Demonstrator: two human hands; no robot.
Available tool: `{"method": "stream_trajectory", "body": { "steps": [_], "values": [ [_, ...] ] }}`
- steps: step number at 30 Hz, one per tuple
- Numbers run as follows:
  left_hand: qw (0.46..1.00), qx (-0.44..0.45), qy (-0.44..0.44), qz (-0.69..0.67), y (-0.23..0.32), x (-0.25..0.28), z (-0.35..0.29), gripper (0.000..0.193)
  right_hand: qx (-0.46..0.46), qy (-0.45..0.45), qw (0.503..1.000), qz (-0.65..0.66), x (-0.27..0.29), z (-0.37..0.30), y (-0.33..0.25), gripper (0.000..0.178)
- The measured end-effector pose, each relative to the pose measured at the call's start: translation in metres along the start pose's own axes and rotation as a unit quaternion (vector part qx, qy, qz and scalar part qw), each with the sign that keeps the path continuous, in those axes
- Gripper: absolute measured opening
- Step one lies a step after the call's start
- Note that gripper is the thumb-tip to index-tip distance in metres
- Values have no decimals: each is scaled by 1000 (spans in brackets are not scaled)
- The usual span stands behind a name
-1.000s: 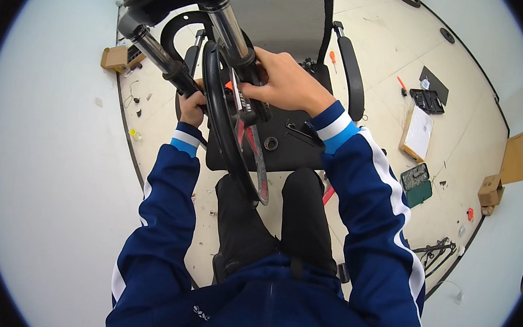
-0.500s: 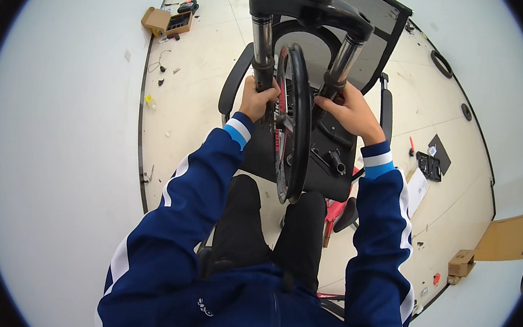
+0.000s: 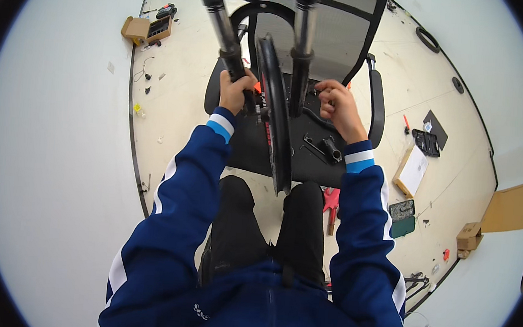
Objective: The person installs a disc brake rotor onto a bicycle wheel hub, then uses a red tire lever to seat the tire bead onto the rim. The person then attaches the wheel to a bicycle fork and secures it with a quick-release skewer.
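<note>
My left hand (image 3: 234, 92) is closed round the lower end of the left leg of a black bicycle suspension fork (image 3: 301, 83). The fork's crown is at the top of the view, slightly blurred. Between its legs a small black bicycle wheel (image 3: 280, 134) stands nearly upright, edge-on to me, over the office chair's seat. To the right of the fork, my right hand (image 3: 341, 111) is off the right leg, its index finger reaching left and the other fingers loosely bent. I see nothing in it.
The black office chair (image 3: 313, 174) carries a black clamp-like part (image 3: 331, 150) and hex keys (image 3: 313, 145). A red stand-like object (image 3: 332, 205) is below. On the floor are an opened cardboard box (image 3: 160, 28), a tool case (image 3: 427, 143), a white-topped box (image 3: 412, 170) and a tyre (image 3: 428, 39).
My right hand has let go of the fork's right leg. The fork has swung left and tilted, with my left hand still on it. The whole view has shifted a little.
</note>
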State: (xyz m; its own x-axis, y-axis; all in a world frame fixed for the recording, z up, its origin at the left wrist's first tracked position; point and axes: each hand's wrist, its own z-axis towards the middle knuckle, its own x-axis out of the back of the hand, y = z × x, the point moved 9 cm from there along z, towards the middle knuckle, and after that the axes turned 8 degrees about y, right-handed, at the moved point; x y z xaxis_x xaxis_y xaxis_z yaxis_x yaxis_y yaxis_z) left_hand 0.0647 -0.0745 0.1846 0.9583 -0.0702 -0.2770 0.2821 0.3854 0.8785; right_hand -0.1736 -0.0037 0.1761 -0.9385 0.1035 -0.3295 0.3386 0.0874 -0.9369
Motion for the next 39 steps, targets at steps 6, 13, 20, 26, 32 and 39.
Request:
{"method": "stream_trajectory", "body": {
  "steps": [6, 13, 20, 26, 32, 39],
  "values": [
    [996, 63, 59, -16, -3, 20, -2, 13, -16, 11, 998, -56, -15, -10, 70, 38],
    [993, 79, 86, 25, -16, 30, -3, 15, 197, 27, 926, -321, -36, -6, 39, 35],
    [996, 31, 81, 28, -2, 17, -4, 18, 235, 33, 907, -347, -15, 1, 38, 34],
    [992, -16, 90, 87, 9, 4, -9, 18, 210, 40, 954, -210, -32, -106, -34, 36],
    [989, -3, 95, 114, 12, -16, -14, 20, 279, 142, 878, -363, -74, -113, -44, 27],
    [977, -19, 86, 193, 29, -32, -13, 21, 306, 139, 876, -346, -69, -103, -45, 28]
  ]
}}
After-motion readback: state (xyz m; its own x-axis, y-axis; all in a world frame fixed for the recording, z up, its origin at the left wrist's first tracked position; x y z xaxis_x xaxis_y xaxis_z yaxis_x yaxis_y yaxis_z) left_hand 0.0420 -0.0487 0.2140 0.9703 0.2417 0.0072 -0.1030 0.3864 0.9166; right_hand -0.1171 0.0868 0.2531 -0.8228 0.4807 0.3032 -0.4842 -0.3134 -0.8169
